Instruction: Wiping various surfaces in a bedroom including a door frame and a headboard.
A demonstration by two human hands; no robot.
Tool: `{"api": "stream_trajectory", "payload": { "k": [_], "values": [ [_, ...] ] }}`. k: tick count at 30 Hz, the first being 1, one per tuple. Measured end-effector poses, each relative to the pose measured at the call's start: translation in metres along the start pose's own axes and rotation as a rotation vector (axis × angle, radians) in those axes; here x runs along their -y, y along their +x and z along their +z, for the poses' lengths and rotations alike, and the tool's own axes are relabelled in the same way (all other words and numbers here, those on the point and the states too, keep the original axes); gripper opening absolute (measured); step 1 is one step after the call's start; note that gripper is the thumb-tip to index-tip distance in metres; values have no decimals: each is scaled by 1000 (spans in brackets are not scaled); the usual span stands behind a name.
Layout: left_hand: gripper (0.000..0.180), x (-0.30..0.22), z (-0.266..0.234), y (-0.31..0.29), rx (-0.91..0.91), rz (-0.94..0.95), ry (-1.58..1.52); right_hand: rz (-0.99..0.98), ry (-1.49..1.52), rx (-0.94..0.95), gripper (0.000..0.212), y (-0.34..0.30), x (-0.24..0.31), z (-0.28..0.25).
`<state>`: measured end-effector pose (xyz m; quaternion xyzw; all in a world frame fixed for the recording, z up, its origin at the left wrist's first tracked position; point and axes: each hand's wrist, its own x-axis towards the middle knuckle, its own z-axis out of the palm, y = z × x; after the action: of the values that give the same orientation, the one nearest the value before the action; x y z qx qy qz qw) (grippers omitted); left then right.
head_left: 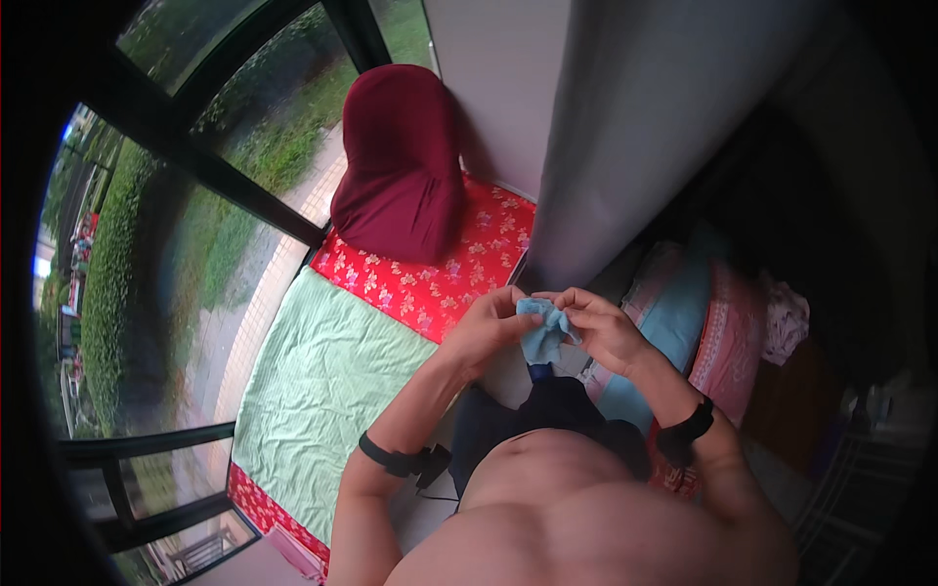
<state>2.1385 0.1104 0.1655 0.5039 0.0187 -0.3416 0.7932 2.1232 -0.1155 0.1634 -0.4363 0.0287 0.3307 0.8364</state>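
Note:
A small, crumpled light-blue cloth (541, 332) is held up in front of my body, above my dark shorts. My left hand (491, 327) pinches its left side between thumb and fingers. On the other side, my right hand (603, 330) grips the cloth's right edge with bent fingers. A darker blue bit shows just below the cloth; whether it belongs to it I cannot tell. Both forearms wear black straps.
To the left, a light-green sheet (322, 381) and a red floral cover (489, 234) lie along the windows. A dark-red cushion (405, 166) leans at the back. Folded pink and blue bedding (728, 332) is piled on the right, beside a grey curtain (645, 107).

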Motion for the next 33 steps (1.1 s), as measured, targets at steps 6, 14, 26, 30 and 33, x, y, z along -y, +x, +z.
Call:
{"api": "stream_trajectory", "payload": {
  "k": [6,14,26,30,33],
  "values": [
    [13,9,-1,-13,120,19,226,-246,-377,-193,35,-41,-37,35],
    [41,56,-71,-98,-49,106,413,-312,-473,-583,12,-42,-148,107],
    [56,71,-123,-203,26,-124,-158,-530,-1221,-682,31,-25,-225,240],
    [72,73,-125,-203,134,-160,-258,-597,-1366,-777,31,-31,-229,241],
    [75,79,-124,-190,142,-241,-252,-381,-1061,-758,25,-30,-222,216]
  ]
}}
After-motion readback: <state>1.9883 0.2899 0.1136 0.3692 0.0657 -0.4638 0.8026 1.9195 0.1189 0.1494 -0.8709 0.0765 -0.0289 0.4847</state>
